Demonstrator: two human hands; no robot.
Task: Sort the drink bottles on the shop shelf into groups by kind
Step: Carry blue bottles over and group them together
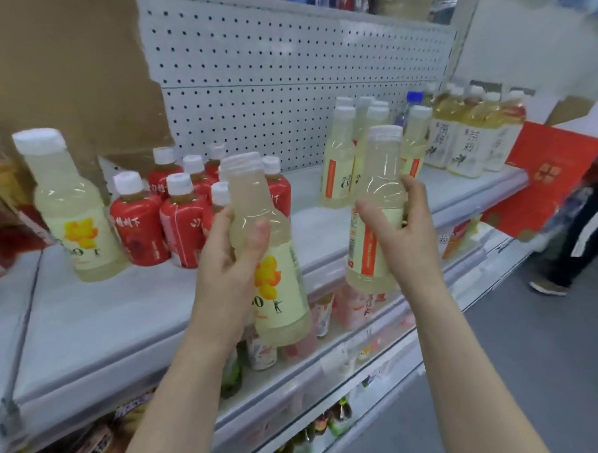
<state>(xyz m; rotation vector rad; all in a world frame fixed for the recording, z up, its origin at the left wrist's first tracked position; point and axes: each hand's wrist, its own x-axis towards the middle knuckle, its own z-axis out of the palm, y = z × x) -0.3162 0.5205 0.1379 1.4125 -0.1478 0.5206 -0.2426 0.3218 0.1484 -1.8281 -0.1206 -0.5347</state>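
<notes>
Above bare shelf (130, 312) front, left hand (229, 263) grip wraps flower-label bottle (279, 288), right hand (406, 235) grip wraps striped bottle (376, 223).

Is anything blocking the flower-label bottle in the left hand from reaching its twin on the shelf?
Nothing visible does. The left hand holds the flower-label bottle in front of the shelf; its twin stands to the left with bare shelf before it. The red bottles stand beside, not between.

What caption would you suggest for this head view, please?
Left hand grips a flower-label bottle, right hand an orange-stripe bottle, before the shop shelf.
</notes>
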